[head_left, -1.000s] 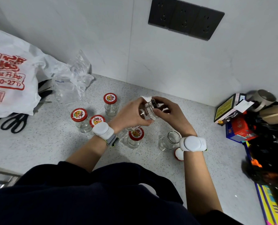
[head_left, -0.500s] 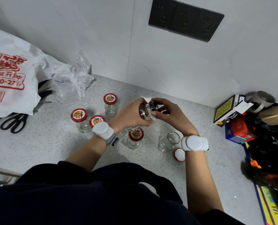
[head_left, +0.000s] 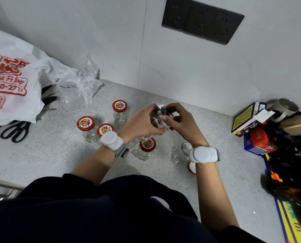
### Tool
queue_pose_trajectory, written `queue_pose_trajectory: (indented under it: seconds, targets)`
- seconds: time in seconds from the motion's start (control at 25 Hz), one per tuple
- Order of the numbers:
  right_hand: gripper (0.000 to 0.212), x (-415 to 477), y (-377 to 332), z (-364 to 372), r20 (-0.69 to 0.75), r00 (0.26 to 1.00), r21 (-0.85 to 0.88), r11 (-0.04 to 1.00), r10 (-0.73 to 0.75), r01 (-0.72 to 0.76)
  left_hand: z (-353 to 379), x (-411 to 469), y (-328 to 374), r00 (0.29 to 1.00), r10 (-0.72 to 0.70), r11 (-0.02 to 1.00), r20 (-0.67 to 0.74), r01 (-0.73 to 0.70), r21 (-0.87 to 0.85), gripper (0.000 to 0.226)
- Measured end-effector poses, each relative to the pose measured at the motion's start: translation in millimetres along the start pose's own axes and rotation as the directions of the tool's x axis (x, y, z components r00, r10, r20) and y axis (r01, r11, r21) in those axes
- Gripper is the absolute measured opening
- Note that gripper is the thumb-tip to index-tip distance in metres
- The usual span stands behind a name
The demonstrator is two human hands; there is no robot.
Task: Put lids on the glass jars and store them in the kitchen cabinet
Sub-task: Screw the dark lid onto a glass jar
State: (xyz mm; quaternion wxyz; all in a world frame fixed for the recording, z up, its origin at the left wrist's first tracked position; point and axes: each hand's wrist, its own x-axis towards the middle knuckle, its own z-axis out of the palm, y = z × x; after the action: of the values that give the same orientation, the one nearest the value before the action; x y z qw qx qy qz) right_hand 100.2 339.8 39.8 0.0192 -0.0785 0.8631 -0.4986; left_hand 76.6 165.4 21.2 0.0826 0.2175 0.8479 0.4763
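Above the speckled counter point(head_left: 58, 155) my left hand point(head_left: 142, 123) grips a small glass jar point(head_left: 161, 120), held tilted. My right hand point(head_left: 181, 121) curls its fingers around the jar's top end, where the lid sits mostly hidden. Several lidded jars with red caps stand below: one at the back point(head_left: 120, 111), two at the left point(head_left: 86, 127) point(head_left: 105, 129), one under my hands point(head_left: 147, 149). An open jar point(head_left: 181, 153) stands by my right wrist, with a loose red lid point(head_left: 192, 168) lying beside it.
A white printed plastic bag point(head_left: 11, 85) and a clear crumpled bag point(head_left: 77, 88) lie at the back left, black scissors point(head_left: 14, 130) in front of them. Boxes point(head_left: 251, 120) and dark clutter point(head_left: 290, 155) crowd the right edge. A wall with black sockets point(head_left: 202, 21) stands behind.
My right hand's fingers have shifted around the jar's top. The jar stays in the same place between both hands.
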Motion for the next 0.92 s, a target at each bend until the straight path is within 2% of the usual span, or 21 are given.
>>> queue_pose_trajectory:
  seconds: [0.16,0.28,0.36,0.6,0.92]
  targets:
    - [0.044,1,2,4,-0.052,0.998,-0.221,0.975,-0.037,0.025,1,0,1,1.000,-0.004,1.000,0.013,0.004,0.016,0.053]
    - [0.033,1,4,3,-0.074,0.995,-0.110,0.992,-0.066,0.058,1,1,-2,1.000,0.001,0.998,0.002,-0.001,0.062,0.055]
    - [0.034,2,4,-2,-0.102,0.993,-0.019,0.998,-0.066,0.064,0,2,-6,1.000,-0.006,0.998,-0.010,0.007,0.059,0.055]
    - [0.041,0,6,-11,0.008,1.000,0.028,0.999,-0.025,0.025,0,1,-7,1.000,0.000,0.998,-0.005,0.001,0.064,0.056]
    - [0.045,-1,7,-13,0.072,0.997,0.047,0.999,-0.015,0.012,0,0,-3,0.999,0.006,0.994,0.032,-0.009,0.109,0.059]
